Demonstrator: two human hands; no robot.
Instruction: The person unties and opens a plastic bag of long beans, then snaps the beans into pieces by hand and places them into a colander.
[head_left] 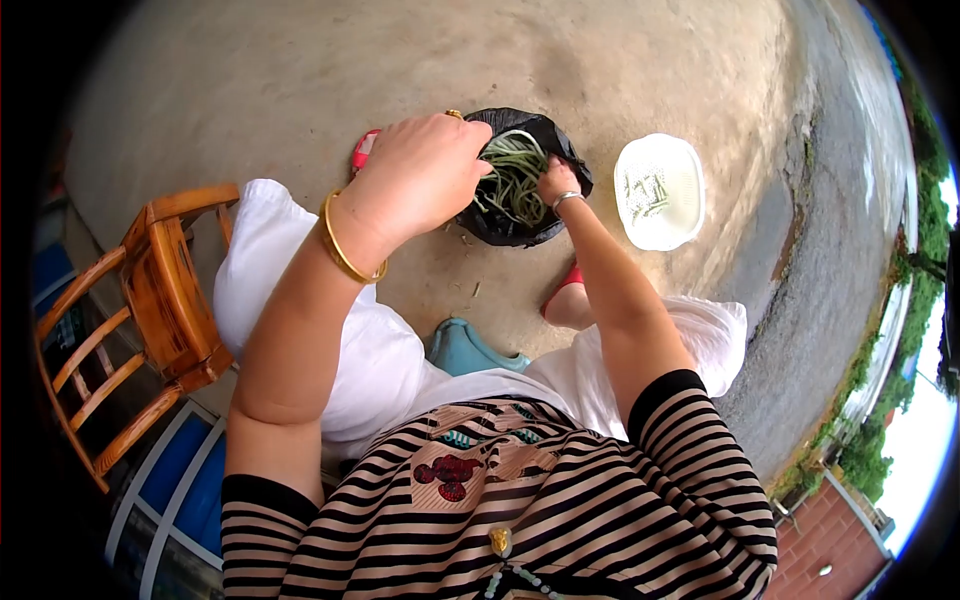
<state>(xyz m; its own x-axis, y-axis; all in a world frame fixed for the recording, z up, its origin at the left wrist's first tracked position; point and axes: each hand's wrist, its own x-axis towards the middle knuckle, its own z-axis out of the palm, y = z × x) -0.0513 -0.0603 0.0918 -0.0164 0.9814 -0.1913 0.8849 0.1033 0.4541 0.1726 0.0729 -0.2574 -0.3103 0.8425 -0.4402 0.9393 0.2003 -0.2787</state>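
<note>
Long green beans [515, 180] lie tangled in a black plastic bag [535, 125] that is opened wide on the ground ahead of me. My right hand [558, 181], with a silver bracelet at the wrist, reaches into the bag with its fingers closed on some beans. Over the bag's left side is my left hand [425, 165], wearing a gold bangle and a ring. Its fingers curl downward, and the back of the hand hides what they hold, if anything. To the right of the bag, a white plastic basket [688, 220] contains short cut bean pieces [648, 192].
Below the bag, between my knees, is the edge of a light-blue plastic object [468, 348]. A wooden chair [175, 290] stands at the left, near a blue-panelled metal frame [190, 475]. Small bean scraps lie on the concrete ground [330, 60].
</note>
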